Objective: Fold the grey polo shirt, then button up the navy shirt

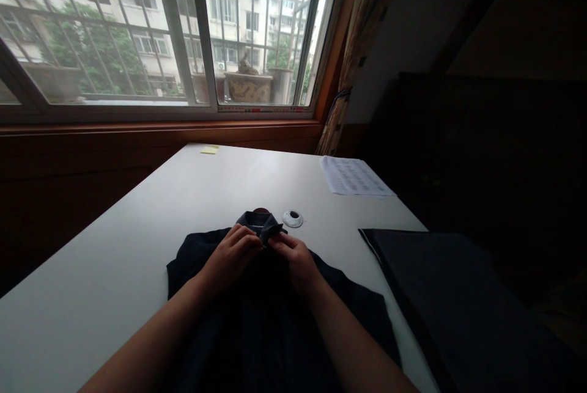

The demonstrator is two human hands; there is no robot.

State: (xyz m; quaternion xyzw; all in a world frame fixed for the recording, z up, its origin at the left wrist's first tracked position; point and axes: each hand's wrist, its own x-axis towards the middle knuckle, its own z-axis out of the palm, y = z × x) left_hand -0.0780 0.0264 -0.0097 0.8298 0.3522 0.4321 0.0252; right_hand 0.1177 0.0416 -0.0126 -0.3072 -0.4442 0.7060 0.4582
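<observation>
A dark navy collared shirt (257, 332) lies spread on the white table (137, 246), its collar (251, 219) pointing away from me. My left hand (236, 252) is closed at the left side of the collar, fingers bent over the cloth near its front. On the other side my right hand (293, 255) pinches the right collar tip, which stands up between thumb and fingers. Both hands meet close together at the neck opening. Any button there is hidden by the fingers and the dark cloth.
Just beyond the collar is a white ring-shaped cable grommet (292, 217). Printed sheets (356, 176) lie at the far right, and yellow sticky notes (210, 150) at the far left edge. A dark flat folded item (458, 301) covers the right side. Behind the table is a barred window (247, 26).
</observation>
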